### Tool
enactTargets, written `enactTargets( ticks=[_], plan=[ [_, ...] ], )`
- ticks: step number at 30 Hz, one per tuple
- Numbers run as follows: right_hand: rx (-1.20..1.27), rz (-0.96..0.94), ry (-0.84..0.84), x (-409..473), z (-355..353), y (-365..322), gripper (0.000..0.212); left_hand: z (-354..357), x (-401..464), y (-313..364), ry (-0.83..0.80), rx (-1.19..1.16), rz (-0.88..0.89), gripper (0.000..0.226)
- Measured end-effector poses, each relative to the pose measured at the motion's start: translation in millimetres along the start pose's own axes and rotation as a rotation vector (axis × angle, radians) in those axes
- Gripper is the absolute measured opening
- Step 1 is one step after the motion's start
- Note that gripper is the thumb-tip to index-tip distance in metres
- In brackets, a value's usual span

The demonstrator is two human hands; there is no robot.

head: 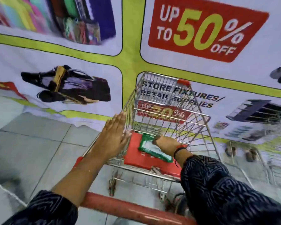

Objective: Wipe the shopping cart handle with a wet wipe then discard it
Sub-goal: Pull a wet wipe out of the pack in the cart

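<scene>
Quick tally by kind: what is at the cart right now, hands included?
Hands: 2, left hand flat and open, right hand at the pack
Wet wipe pack: 1
Shopping cart: 1
Red handle: 1
Total: 5

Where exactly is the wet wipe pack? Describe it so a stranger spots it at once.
Start at the silver wire shopping cart parked against the sale banner. On its red plastic fold-down child seat flap, near the handle end, lies the flat green soft wet wipe pack with a pale centre label, the right hand resting on it. It is the only green thing on that red flap.
</scene>
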State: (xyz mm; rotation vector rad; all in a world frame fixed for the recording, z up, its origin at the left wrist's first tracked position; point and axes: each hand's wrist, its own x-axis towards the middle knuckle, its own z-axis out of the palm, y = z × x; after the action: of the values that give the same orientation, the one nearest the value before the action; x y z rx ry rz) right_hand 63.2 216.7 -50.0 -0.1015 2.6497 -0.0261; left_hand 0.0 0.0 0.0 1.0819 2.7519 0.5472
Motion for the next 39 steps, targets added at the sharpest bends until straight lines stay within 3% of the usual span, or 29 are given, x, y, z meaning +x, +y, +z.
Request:
enactTargets(
  ticks=[4,12,22,39],
  plan=[
    [0.048,0.036,-0.043,17.6,13.9,3.1,0.026,19.1,4.2,-7.8,-0.133,0.199,0.060,0.064],
    [0.011,0.036,-0.028,28.0,35.4,3.1,0.014,27.6,2.7,1.8,-0.166,0.143,0.127,0.068],
    [-0.056,0.059,0.026,34.3,38.3,4.6,0.019,24.7,2.7,3.9,-0.165,0.136,0.116,0.069],
    [0.058,-0.020,0.203,22.1,40.5,19.1,0.024,21.4,2.0,7.0,-0.187,0.109,0.119,0.071]
  ],
)
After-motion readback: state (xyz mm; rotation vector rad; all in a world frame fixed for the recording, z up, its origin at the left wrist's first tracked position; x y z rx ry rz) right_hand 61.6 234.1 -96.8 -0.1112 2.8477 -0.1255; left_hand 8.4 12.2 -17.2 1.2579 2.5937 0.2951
